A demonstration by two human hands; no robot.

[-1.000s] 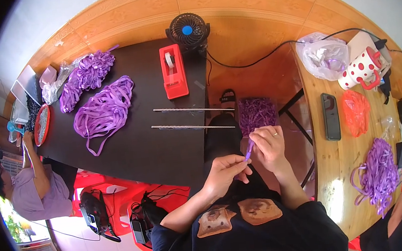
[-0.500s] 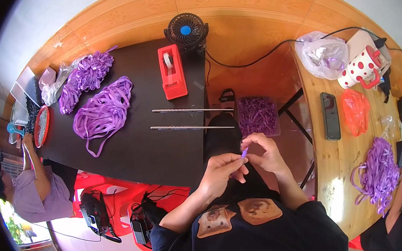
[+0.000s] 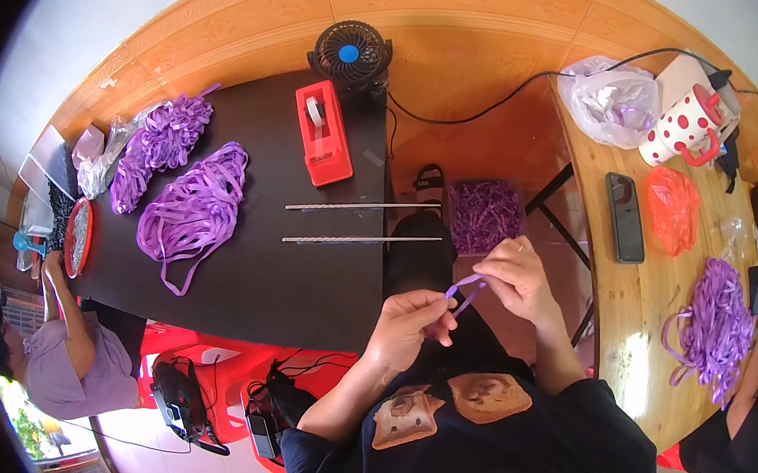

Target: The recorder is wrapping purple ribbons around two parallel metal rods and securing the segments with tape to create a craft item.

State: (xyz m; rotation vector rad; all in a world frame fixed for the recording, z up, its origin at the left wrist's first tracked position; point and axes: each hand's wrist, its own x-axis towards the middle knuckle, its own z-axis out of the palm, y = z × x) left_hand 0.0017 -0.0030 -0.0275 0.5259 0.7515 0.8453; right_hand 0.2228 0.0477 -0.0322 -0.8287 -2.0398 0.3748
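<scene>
A short length of purple ribbon (image 3: pixel 466 283) is stretched between my hands above my lap, with a loop or second strand hanging just below. My left hand (image 3: pixel 408 327) pinches one end between thumb and fingertips. At the other end, my right hand (image 3: pixel 513 279) grips the ribbon with thumb and forefinger. Two thin metal rods (image 3: pixel 361 206) lie side by side over the dark table's right edge, beyond my hands. On that table rests a loose bundle of purple ribbon (image 3: pixel 194 215). A clear bin of purple ribbon pieces (image 3: pixel 486 215) stands on the floor past my right hand.
The dark table (image 3: pixel 282 285) also bears a red tape dispenser (image 3: pixel 324 135) and a black fan (image 3: pixel 351 56). On the wooden table (image 3: pixel 613 322) are a phone (image 3: pixel 625 218), a spotted cup (image 3: pixel 680 129) and more ribbon (image 3: pixel 719 329). Co-workers sit at far left and lower right.
My right hand has moved slightly up and to the right, away from my left. More ribbon now shows between them, drawn out into a visible strand.
</scene>
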